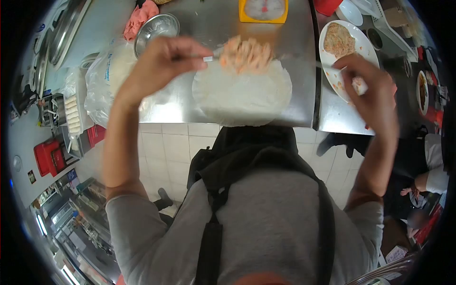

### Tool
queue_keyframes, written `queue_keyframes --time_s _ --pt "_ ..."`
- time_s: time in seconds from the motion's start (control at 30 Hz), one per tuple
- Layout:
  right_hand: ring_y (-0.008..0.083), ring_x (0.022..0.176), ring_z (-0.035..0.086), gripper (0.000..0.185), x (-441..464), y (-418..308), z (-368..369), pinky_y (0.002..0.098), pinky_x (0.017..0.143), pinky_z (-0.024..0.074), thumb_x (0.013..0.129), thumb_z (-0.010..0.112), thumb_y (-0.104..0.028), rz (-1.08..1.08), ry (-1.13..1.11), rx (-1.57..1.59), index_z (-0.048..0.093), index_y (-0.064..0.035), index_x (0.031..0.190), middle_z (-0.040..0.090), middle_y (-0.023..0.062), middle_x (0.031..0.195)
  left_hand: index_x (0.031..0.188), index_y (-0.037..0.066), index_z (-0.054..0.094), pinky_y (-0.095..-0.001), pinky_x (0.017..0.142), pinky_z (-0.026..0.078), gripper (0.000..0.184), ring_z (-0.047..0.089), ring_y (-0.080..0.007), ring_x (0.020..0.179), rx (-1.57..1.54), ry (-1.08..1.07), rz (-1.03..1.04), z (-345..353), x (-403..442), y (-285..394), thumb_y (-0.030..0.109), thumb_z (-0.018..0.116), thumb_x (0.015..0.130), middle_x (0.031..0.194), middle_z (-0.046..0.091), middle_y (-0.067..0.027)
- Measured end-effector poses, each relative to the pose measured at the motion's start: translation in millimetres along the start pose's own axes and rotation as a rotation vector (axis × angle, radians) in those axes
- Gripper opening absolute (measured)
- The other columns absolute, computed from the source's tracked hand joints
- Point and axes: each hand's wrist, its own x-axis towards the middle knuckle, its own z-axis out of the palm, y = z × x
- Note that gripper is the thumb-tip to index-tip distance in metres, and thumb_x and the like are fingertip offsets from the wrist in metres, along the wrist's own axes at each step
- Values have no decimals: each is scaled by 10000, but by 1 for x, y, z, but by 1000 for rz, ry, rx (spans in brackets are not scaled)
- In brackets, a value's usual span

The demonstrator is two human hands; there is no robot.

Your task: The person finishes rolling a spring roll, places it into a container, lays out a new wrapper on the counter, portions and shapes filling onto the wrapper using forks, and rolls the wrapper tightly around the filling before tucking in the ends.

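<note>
On the steel table in front of me lies a stack of thin, round, whitish wrappers (242, 95). Shredded orange-and-white filling (247, 54) is piled along their far edge, slightly blurred. My left hand (166, 59) is left of the pile, thumb and fingers pinched on a small white piece (208, 59); I cannot tell what it is. Over the near side of a white oval plate (363, 47), my right hand (368, 80) is closed around something pale, partly hidden and blurred. That plate bears a mound of minced orange-beige filling (338, 40).
A yellow-framed scale (263, 10) stands at the table's far edge. A metal bowl (156, 31), a pink cloth (141, 19) and a plastic bag (100, 85) are on the left. White rolls (72, 114) fill a tray beyond. Another person (427, 175) is at the right.
</note>
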Motion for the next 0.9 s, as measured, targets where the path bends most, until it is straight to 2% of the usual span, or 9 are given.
queue_keyframes --time_s 0.03,0.1,0.2,0.27,0.3,0.37,0.53,0.63,0.9 --pt "245 729 708 169 -15 -4 21 345 672 535 869 706 -47 69 -51 60 716 -110 1026 715 74 822 1136 -6 764 -261 860 555 225 674 -76 909 -14 -56 -95 10 -6 -17 41 768 916 1013 766 -26" --pt "237 722 706 153 -41 -10 57 340 666 536 869 699 -59 141 -137 107 707 -115 1011 714 79 820 1120 -19 764 -270 851 558 202 667 -81 912 4 -70 -75 35 -17 -55 37 757 925 996 762 -23" --pt "241 714 706 142 -68 -16 89 350 656 536 872 690 -62 219 -112 107 701 -123 1000 711 79 814 1114 18 780 -283 797 552 211 693 -118 842 33 -43 -84 62 -28 -90 72 775 911 977 777 -43" --pt "243 713 708 142 -81 -13 93 355 651 536 873 689 -58 266 -67 104 702 -117 1001 711 85 818 1121 95 788 -325 717 538 239 702 -206 761 474 140 158 74 -33 -95 104 782 882 930 763 -67" --pt "245 713 710 142 -86 -13 95 360 647 536 873 688 -54 308 -24 106 703 -112 1002 710 91 821 1121 95 788 -325 717 538 239 702 -206 761 475 139 161 76 -35 -95 104 782 882 930 763 -67" --pt "257 728 712 141 -90 -18 106 366 652 537 874 688 -51 284 59 164 704 -104 1003 714 99 839 1021 135 775 -377 643 529 189 672 -283 692 718 318 380 79 -38 -94 161 797 835 909 752 -47" --pt "303 783 696 128 -85 -43 137 399 677 536 875 684 -36 87 189 123 698 -79 994 707 115 881 1026 134 749 -381 635 515 172 653 -276 690 735 417 432 83 -52 -92 99 751 858 820 674 -60" --pt "327 805 666 110 -92 -50 153 430 694 527 879 679 -35 65 72 16 689 -76 980 685 108 876 1043 120 745 -383 629 503 183 644 -285 705 721 434 408 78 -68 -95 67 724 868 808 632 -73" --pt "340 808 664 74 -110 -51 163 442 709 521 934 662 -74 170 115 32 706 -78 993 689 111 855 1058 122 758 -379 599 514 250 647 -268 706 721 465 400 83 -89 -111 17 687 842 828 620 -65"
